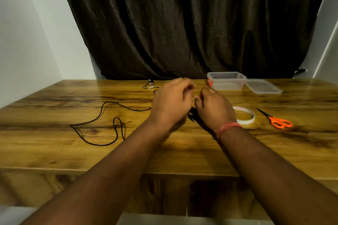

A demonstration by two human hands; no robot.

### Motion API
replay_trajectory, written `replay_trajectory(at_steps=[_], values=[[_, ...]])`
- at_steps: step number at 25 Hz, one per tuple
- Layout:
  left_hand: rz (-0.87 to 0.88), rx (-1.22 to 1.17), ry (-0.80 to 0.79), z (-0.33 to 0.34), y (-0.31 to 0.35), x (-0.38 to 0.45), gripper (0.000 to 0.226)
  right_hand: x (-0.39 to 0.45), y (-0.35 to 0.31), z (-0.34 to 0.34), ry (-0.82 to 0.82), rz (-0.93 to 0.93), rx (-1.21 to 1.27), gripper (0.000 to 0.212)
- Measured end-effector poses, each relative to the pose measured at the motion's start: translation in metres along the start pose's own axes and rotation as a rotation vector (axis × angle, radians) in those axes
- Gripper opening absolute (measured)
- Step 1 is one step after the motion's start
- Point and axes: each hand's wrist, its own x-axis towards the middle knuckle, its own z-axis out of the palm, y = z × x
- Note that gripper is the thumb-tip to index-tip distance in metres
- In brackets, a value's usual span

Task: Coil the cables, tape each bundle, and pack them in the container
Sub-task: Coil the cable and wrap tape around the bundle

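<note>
A long black cable [102, 126] lies in loose loops on the left half of the wooden table and runs under my left hand [172, 103]. My right hand [214, 107] is close beside the left one, both with fingers curled. A dark bunch of the cable [192, 115] shows between and below the two hands. A second thin cable [149, 85] lies at the table's back edge. A white tape roll [246, 115] lies just right of my right wrist. The clear plastic container [226, 80] stands open at the back right.
The container's clear lid [263, 86] lies flat to its right. Orange-handled scissors [276, 119] lie on the right, beyond the tape. An orange item [210, 82] rests against the container's left side. A dark curtain hangs behind the table.
</note>
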Motion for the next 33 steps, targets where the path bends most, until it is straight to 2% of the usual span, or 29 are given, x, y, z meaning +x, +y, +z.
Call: replay_trajectory(at_steps=[2,3,4,5,8,9,11,13,15,16,18,20,22,24,27,29,33], values=[[-0.366,-0.425,-0.008,-0.015,0.0,0.015,0.019,-0.001,-0.002,-0.002,-0.013,-0.085,0.035,0.019],[-0.525,-0.561,-0.052,-0.026,-0.004,0.016,0.017,-0.002,-0.003,-0.004,-0.026,-0.141,0.055,0.018],[-0.597,-0.581,-0.166,-0.037,-0.013,0.01,0.015,-0.004,-0.004,-0.005,-0.043,-0.189,0.071,0.017],[-0.587,-0.488,-0.306,-0.049,-0.023,0.003,0.012,-0.005,-0.006,-0.006,-0.059,-0.221,0.085,0.016],[-0.355,0.007,-0.718,-0.075,-0.05,-0.035,0.014,-0.006,-0.009,-0.008,-0.081,-0.237,0.103,0.017],[-0.301,0.106,-0.805,-0.08,-0.055,-0.048,0.02,-0.006,-0.01,-0.008,-0.092,-0.24,0.105,0.017],[-0.256,0.16,-0.851,-0.08,-0.059,-0.061,0.019,-0.006,-0.011,-0.01,-0.125,-0.262,0.117,0.018],[-0.238,0.135,-0.846,-0.077,-0.052,-0.063,0.009,-0.008,-0.011,-0.011,-0.133,-0.298,0.115,0.017],[-0.223,0.13,-0.798,-0.07,-0.045,-0.062,0.009,-0.009,-0.012,-0.01,-0.12,-0.334,0.106,0.017],[-0.247,0.089,-0.708,-0.065,-0.039,-0.06,0.009,-0.009,-0.013,-0.01,-0.116,-0.349,0.123,0.017],[-0.35,-0.127,-0.395,-0.054,-0.024,-0.052,0.007,-0.01,-0.016,-0.008,-0.138,-0.353,0.272,0.022],[-0.456,-0.444,-0.092,-0.042,-0.011,-0.034,0.005,-0.012,-0.018,-0.007,-0.215,-0.301,0.553,0.029],[-0.472,-0.713,0.045,-0.03,-0.004,-0.017,0.011,-0.013,-0.019,-0.004,-0.316,-0.193,0.891,0.03],[-0.45,-0.796,0.094,-0.018,-0.001,-0.005,0.014,-0.012,-0.021,-0.002,-0.355,-0.085,1.142,0.027],[-0.413,-0.791,0.109,-0.002,0.002,-0.003,0.014,-0.007,-0.023,-0.005,-0.214,0.08,1.265,0.01],[-0.379,-0.685,0.069,0.005,-0.007,-0.007,0.007,-0.005,-0.023,-0.008,-0.141,0.155,1.255,0.013],[-0.181,-0.337,-0.084,0.012,-0.031,-0.015,0.018,-0.003,-0.023,-0.01,-0.117,0.16,1.225,0.017]])
